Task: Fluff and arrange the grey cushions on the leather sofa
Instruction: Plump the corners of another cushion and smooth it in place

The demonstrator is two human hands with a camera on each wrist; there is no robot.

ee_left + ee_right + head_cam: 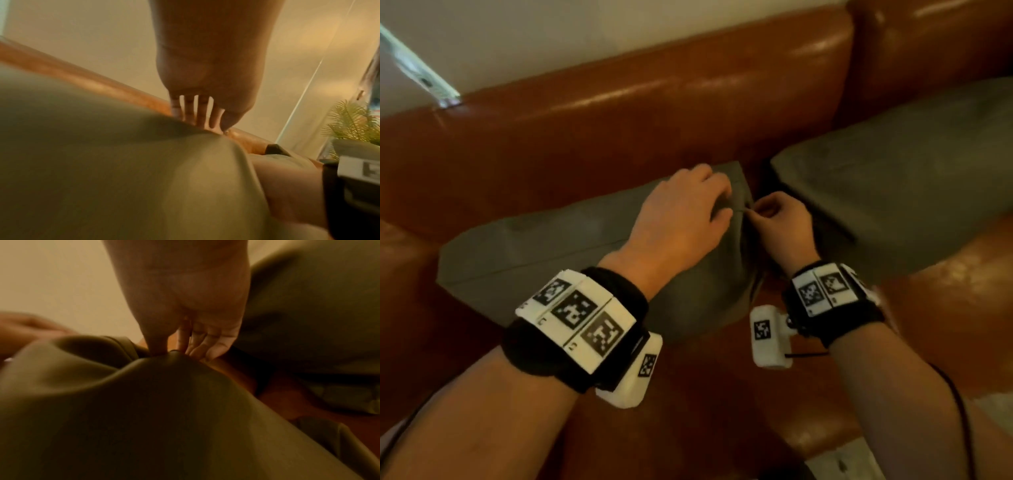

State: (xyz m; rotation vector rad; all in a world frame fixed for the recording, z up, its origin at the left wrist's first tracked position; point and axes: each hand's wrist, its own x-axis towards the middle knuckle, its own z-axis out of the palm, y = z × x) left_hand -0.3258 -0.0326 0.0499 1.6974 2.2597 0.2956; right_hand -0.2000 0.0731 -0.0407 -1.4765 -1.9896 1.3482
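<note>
Grey cushion (544, 253) lies flat on the leather sofa (619, 113) seat in the head view; the left hand (681, 212) presses its right end with curled fingers while the right hand (779, 219) pinches the edge. A second cushion (900, 178) leans to the right. Pulling that edge outward evenly should plump the corner. From the left wrist, fingers (197, 113) dig into fabric; a plant (353, 123) stands by the wall. From the right wrist, thumb and fingertips (213, 350) nip a fold.
</note>
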